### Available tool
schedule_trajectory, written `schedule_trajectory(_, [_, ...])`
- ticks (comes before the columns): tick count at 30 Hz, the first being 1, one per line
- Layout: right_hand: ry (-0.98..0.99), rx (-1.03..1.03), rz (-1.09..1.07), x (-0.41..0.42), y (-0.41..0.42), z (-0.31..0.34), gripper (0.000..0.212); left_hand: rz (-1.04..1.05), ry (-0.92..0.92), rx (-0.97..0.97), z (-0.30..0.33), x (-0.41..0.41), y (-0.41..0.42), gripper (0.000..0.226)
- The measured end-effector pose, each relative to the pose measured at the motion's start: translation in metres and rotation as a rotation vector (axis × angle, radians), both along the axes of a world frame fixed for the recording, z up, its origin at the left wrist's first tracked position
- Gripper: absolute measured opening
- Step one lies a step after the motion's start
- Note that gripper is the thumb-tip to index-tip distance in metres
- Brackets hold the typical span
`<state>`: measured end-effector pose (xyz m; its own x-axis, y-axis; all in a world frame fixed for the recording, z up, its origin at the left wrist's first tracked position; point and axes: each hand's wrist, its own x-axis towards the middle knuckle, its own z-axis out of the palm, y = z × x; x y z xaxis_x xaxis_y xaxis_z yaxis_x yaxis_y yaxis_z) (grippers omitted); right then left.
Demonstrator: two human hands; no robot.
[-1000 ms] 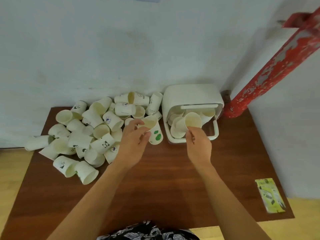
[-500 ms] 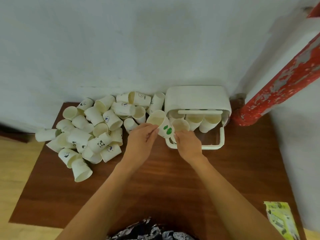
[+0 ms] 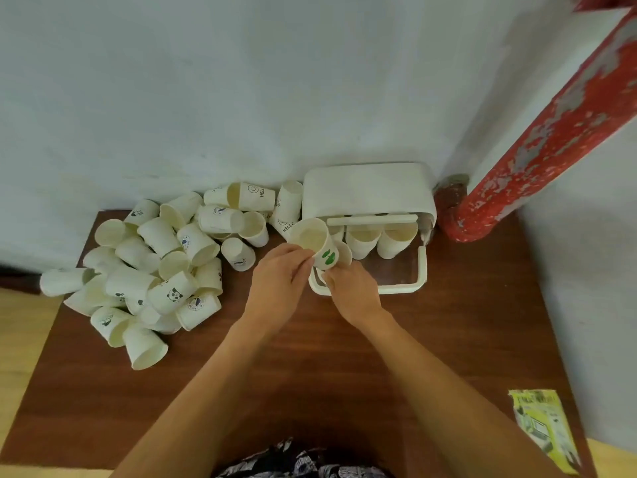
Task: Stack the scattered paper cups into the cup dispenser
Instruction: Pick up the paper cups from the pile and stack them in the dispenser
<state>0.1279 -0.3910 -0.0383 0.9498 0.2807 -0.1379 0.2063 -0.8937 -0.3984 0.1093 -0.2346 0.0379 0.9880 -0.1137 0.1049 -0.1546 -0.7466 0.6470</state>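
Left hand (image 3: 279,274) pinches cup with green spots (image 3: 319,244) by rim. Right hand (image 3: 351,288) holds second cup (image 3: 344,252) beside it, over white cup box (image 3: 367,191). Cup pile (image 3: 162,263) on tabletop (image 3: 310,374).

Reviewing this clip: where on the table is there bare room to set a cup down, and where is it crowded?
Bare wood lies on the table between the two forearms, right of the cup dispenser toward the yellow-green packet, and near the front-left corner below the cup pile. Crowded: the back-left, and the dispenser's front, where the left hand and right hand hold the green-print cup.
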Motion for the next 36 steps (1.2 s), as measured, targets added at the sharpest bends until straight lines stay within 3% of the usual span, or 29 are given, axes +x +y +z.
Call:
schedule_trajectory(3, [-0.084, 0.167, -0.056, -0.012, -0.006, -0.012, 0.023, -0.023, 0.001, 0.019, 0.001, 0.003, -0.006, 0.022])
schedule_trajectory(10, [-0.159, 0.514, -0.435, -0.035, -0.024, -0.012, 0.035, -0.024, -0.006, 0.078, -0.009, 0.007, -0.018, 0.019])
schedule_trajectory(17, [-0.080, 0.497, -0.432, -0.030, -0.034, -0.015, 0.046, -0.044, 0.038, 0.202, -0.030, 0.012, -0.025, 0.018])
schedule_trajectory(25, [0.120, 0.502, -0.284, -0.014, -0.029, -0.020, 0.072, -0.078, 0.196, 0.292, -0.063, 0.022, -0.037, 0.029])
schedule_trajectory(30, [0.155, 0.501, -0.279, -0.006, -0.026, -0.022, 0.071, -0.103, 0.220, 0.281, -0.065, 0.030, -0.042, 0.025])
schedule_trajectory(36, [0.096, 0.472, -0.311, -0.011, -0.021, -0.021, 0.054, -0.145, 0.245, 0.319, -0.067, 0.030, -0.033, 0.030])
